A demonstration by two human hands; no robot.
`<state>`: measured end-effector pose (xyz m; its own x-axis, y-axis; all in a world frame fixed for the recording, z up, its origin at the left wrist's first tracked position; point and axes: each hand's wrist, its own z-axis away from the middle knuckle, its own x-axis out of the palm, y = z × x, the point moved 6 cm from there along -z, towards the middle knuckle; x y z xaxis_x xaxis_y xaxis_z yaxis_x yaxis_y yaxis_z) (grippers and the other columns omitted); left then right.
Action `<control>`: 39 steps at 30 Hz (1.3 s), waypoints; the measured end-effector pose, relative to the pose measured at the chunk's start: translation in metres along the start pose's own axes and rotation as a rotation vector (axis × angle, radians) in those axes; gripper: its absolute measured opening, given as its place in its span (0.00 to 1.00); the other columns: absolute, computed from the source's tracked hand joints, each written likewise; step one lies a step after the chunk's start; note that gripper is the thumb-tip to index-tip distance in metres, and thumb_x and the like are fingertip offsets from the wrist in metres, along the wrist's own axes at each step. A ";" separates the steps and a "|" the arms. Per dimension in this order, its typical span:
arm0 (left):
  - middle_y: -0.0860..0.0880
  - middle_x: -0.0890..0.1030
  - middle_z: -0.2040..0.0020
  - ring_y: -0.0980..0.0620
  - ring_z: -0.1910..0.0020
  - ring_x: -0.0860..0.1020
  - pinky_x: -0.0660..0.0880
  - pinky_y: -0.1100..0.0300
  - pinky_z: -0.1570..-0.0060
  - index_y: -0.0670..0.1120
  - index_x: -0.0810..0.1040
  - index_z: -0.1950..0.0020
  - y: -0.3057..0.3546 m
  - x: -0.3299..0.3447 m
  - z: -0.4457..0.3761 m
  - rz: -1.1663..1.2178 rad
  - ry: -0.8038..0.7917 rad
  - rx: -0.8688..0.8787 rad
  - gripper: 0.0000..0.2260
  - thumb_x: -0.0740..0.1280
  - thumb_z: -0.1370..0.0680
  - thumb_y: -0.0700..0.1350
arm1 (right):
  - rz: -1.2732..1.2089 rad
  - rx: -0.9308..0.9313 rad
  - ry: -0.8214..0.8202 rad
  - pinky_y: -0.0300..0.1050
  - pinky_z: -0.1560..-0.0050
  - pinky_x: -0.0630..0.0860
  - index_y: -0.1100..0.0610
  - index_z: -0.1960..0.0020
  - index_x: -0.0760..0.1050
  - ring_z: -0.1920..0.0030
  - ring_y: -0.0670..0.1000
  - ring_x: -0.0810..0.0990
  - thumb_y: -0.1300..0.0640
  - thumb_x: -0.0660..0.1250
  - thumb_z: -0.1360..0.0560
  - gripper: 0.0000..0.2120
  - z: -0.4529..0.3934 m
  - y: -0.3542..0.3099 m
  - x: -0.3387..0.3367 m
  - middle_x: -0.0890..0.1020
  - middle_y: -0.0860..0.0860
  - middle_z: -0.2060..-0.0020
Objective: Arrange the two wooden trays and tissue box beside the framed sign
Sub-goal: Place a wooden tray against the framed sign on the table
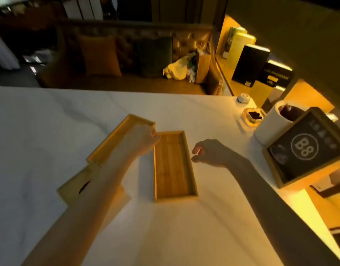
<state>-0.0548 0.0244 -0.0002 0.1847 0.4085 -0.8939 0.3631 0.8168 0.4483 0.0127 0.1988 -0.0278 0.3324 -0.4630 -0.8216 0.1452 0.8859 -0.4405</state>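
Two trays: both are wood and lie flat on the white worktop, near its middle.
Near tray: it is long, with nothing in it, and runs from the middle toward the near edge.
Far tray: it lies slanted, just left of the near tray, and their far corners are almost touching.
Tissue box: it is wood with a dark slot on top, touching the far tray's near end, closer to the left edge. The left arm covers part of it.
Left hand: its fingers are curled on the far tray's right end, but I cannot tell if they grip it.
Right hand: it floats just right of the near tray, fingers loosely spread and bent, holding nothing.
Framed sign: it is dark with "B8" in a circle, leaning at the right edge, well apart from the trays.
White cup: it stands just behind the sign.
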 end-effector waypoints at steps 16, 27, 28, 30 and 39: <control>0.42 0.60 0.26 0.45 0.27 0.55 0.54 0.43 0.30 0.42 0.56 0.29 -0.076 0.159 0.055 -0.123 -0.010 -0.193 0.24 0.54 0.22 0.51 | -0.140 0.264 0.249 0.51 0.27 0.52 0.56 0.27 0.52 0.26 0.54 0.52 0.47 0.56 0.22 0.28 0.020 0.065 0.149 0.58 0.53 0.26; 0.37 0.65 0.30 0.40 0.30 0.61 0.63 0.46 0.33 0.38 0.65 0.34 -0.072 0.164 0.054 0.126 -0.003 -0.307 0.18 0.59 0.23 0.42 | -0.539 0.264 0.193 0.60 0.28 0.57 0.55 0.30 0.63 0.29 0.56 0.59 0.55 0.55 0.21 0.20 0.011 0.069 0.153 0.68 0.53 0.31; 0.36 0.66 0.31 0.40 0.31 0.64 0.65 0.46 0.34 0.38 0.66 0.34 -0.074 0.163 0.054 0.134 -0.021 -0.316 0.18 0.60 0.23 0.41 | -0.584 0.261 0.190 0.60 0.29 0.60 0.55 0.31 0.65 0.30 0.56 0.62 0.56 0.56 0.21 0.19 0.012 0.069 0.152 0.71 0.53 0.33; 0.35 0.70 0.36 0.38 0.37 0.68 0.69 0.45 0.38 0.39 0.67 0.35 -0.078 0.162 0.054 0.154 -0.066 -0.331 0.18 0.61 0.24 0.41 | -0.711 0.258 0.195 0.59 0.31 0.64 0.55 0.34 0.68 0.33 0.56 0.67 0.60 0.57 0.22 0.17 0.016 0.066 0.147 0.74 0.53 0.36; 0.46 0.79 0.55 0.49 0.54 0.78 0.76 0.59 0.56 0.46 0.65 0.33 -0.052 0.137 0.064 0.946 -0.254 -0.511 0.21 0.60 0.24 0.35 | -1.249 0.369 0.165 0.50 0.42 0.76 0.57 0.33 0.67 0.44 0.55 0.77 0.66 0.61 0.24 0.19 0.038 0.075 0.124 0.76 0.57 0.41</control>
<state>0.0106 0.0121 -0.1455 0.3927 0.9094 -0.1374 -0.4329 0.3146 0.8447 0.1001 0.2086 -0.1485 -0.3248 -0.9456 0.0197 0.5237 -0.1971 -0.8288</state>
